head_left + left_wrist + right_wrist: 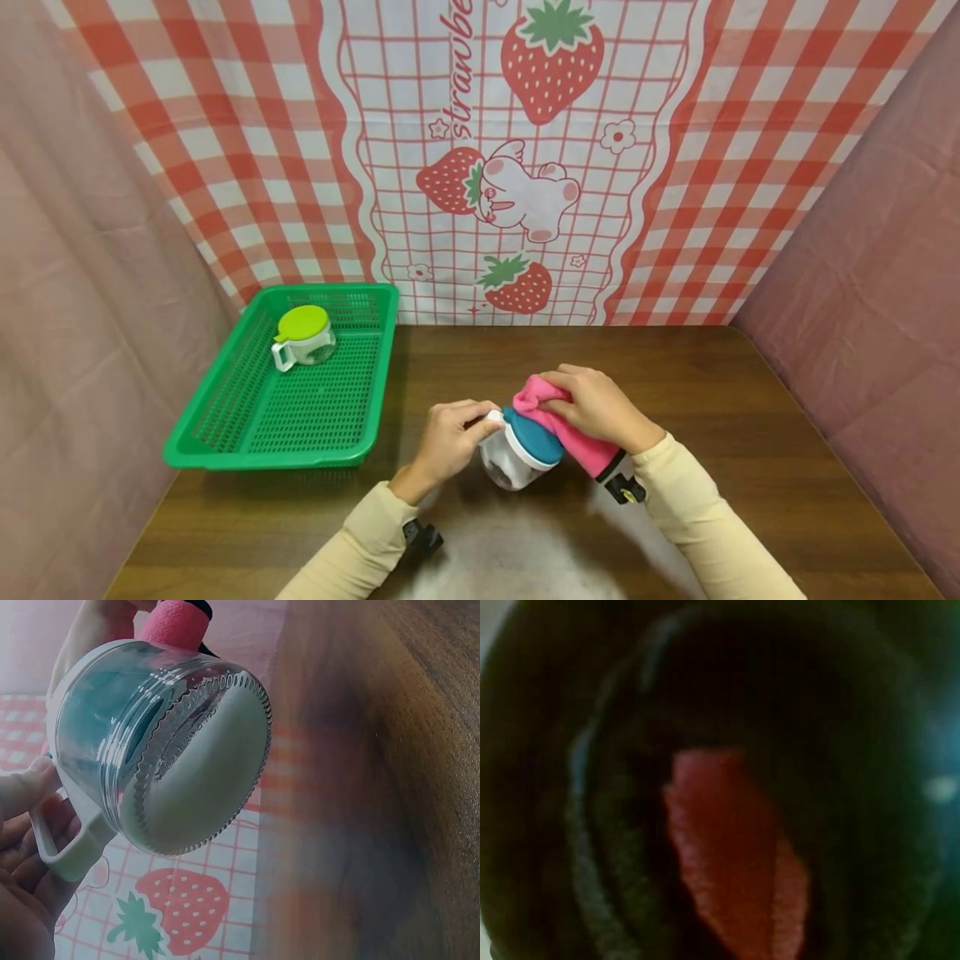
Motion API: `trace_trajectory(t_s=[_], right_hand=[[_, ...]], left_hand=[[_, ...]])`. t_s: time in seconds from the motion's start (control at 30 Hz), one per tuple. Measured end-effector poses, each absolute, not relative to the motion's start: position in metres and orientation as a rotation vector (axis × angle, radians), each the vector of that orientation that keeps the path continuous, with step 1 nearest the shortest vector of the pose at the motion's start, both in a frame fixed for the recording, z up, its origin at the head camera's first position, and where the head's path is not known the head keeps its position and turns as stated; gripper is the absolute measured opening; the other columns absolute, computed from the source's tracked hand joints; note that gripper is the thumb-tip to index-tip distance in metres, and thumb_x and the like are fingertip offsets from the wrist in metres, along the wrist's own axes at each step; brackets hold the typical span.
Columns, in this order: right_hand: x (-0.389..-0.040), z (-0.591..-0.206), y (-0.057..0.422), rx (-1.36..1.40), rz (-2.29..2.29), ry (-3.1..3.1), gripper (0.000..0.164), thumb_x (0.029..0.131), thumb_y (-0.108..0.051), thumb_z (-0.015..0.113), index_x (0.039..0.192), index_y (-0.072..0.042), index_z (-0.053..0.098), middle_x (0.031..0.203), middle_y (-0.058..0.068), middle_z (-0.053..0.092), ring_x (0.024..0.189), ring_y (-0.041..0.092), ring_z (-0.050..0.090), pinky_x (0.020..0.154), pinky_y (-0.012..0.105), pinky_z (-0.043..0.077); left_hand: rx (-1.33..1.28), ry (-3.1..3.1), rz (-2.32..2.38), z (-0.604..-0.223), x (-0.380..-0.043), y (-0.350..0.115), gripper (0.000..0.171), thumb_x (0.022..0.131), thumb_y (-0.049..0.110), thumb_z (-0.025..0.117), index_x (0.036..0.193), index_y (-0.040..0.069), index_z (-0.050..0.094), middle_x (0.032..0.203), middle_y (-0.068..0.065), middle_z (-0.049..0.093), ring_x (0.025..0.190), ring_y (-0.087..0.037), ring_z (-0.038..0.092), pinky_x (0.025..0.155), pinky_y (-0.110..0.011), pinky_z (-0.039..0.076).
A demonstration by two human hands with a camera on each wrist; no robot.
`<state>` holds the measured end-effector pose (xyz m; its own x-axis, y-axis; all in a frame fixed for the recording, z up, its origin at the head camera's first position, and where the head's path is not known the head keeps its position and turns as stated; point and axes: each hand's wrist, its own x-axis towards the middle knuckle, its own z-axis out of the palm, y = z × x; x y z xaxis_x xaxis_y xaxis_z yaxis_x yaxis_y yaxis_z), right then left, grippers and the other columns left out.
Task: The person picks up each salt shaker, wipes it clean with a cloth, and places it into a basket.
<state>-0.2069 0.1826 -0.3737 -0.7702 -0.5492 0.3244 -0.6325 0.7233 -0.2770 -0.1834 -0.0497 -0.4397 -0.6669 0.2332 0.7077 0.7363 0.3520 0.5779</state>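
Observation:
A clear seasoning jar [508, 465] with a blue lid [536, 438] and a white rim is tilted above the table. My left hand [446, 443] grips its white handle [73, 851], fingers and thumb around it. In the left wrist view the jar's ridged clear base [206, 776] faces the camera. A pink cloth [583, 443] is bunched in my right hand [596, 406], which presses it against the lid's edge. Dark blur and a strip of the pink cloth [731, 847] fill the right wrist view, hiding the right fingers there.
On the left of the brown wooden table [675, 517] stands a green perforated basket [315, 425]. Inside it, near the back, sits a similar jar with a lime-green lid [303, 322]. A strawberry-patterned checked curtain [480, 287] hangs behind, with pink cloth at both sides.

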Motion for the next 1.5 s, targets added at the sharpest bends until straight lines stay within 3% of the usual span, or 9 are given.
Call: trace_trajectory(t_s=[0.33,0.6,0.97,1.5], right_hand=[[-0.211,-0.385,0.195,0.906,0.565,-2.718,0.025,0.081,-0.023,0.078,0.104,-0.013,0.073,0.078,-0.003,0.064,0.068,0.01,0.054,0.063,0.028,0.045],[-0.211,-0.388,0.201,0.915,0.604,-2.753,0.016,0.082,-0.024,0.078,0.092,-0.014,0.071,0.075,-0.006,0.06,0.067,0.008,0.049,0.062,0.026,0.042],[-0.207,-0.387,0.204,0.953,0.705,-2.773,0.014,0.083,-0.02,0.077,0.094,-0.014,0.071,0.075,-0.008,0.06,0.068,0.007,0.047,0.062,0.023,0.041],[-0.199,-0.38,0.197,1.003,0.753,-2.735,0.014,0.083,-0.018,0.077,0.095,-0.016,0.071,0.078,-0.01,0.061,0.07,0.004,0.049,0.064,0.023,0.044]], left_hand=[[-0.836,-2.119,-1.327,-0.437,-0.184,-0.052,0.01,0.079,0.011,0.078,0.087,0.006,0.076,0.079,-0.006,0.074,0.068,-0.01,0.066,0.062,-0.015,0.051],[-0.76,-2.125,-1.374,-0.436,-0.186,-0.055,0.009,0.079,0.01,0.078,0.086,0.004,0.076,0.077,-0.007,0.073,0.066,-0.011,0.065,0.06,-0.014,0.05],[-0.544,-2.103,-1.402,-0.439,-0.188,-0.056,0.012,0.074,0.009,0.081,0.083,0.003,0.076,0.076,-0.01,0.073,0.064,-0.009,0.063,0.057,-0.013,0.049],[-0.243,-2.079,-1.538,-0.448,-0.191,-0.054,0.008,0.077,0.006,0.079,0.083,0.001,0.077,0.075,-0.012,0.073,0.062,-0.004,0.059,0.055,-0.012,0.048]])
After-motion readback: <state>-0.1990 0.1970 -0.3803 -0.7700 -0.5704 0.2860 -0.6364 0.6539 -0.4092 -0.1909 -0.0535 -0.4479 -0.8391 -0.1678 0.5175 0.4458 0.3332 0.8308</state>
